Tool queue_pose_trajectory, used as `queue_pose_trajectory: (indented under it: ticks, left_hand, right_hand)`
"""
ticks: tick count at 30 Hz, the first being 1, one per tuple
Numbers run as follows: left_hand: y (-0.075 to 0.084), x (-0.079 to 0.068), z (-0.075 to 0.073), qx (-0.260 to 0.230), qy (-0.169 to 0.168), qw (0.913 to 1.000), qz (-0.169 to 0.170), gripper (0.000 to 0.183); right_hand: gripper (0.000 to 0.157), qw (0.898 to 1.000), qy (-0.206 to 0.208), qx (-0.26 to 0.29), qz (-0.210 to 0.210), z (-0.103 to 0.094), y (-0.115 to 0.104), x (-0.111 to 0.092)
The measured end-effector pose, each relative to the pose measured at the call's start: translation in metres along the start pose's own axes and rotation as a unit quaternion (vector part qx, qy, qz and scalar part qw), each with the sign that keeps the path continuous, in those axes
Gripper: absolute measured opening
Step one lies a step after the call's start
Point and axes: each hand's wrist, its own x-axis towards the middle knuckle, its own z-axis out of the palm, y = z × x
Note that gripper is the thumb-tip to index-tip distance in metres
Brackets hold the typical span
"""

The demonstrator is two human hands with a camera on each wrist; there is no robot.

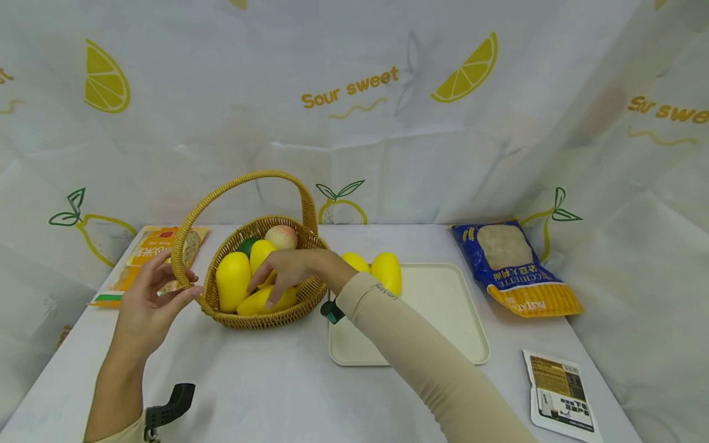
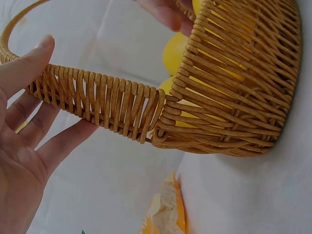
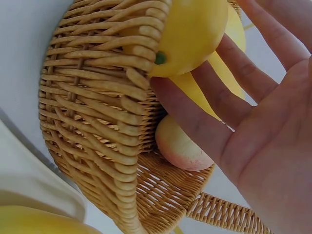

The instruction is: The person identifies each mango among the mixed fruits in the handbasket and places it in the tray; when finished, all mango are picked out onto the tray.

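A wicker basket holds several yellow mangoes, a peach and a partly hidden dark green item. My left hand grips the basket's handle low on its left side, thumb opposite the fingers. Inside the basket, my right hand reaches over the front mango, beside another mango. In the right wrist view, its extended fingers lie against a mango with a green stem tip; the thumb's contact is hidden there.
Right of the basket lies a cream tray with two mangoes, partly behind my right arm. A blue and yellow pasta bag lies at the back right, a white pouch nearer. An orange-and-white packet lies behind my left hand.
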Motion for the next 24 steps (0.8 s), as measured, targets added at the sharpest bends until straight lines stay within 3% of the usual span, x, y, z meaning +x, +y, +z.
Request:
queue_pose_trajectory:
  ticks: [9,24]
  left_hand:
    - [0.0007,0.0005,0.0003,-0.001,0.001,1.0,0.002,0.079]
    - [0.0011,0.0003,0.0002,-0.005,0.004,0.9999,0.008,0.079]
  right_hand:
    - [0.049,1.0,-0.005,-0.004,0.02,0.0028,0.0034,0.0032]
    - [0.046,1.0,0.002,-0.019,0.016,0.0053,0.0077,0.0041]
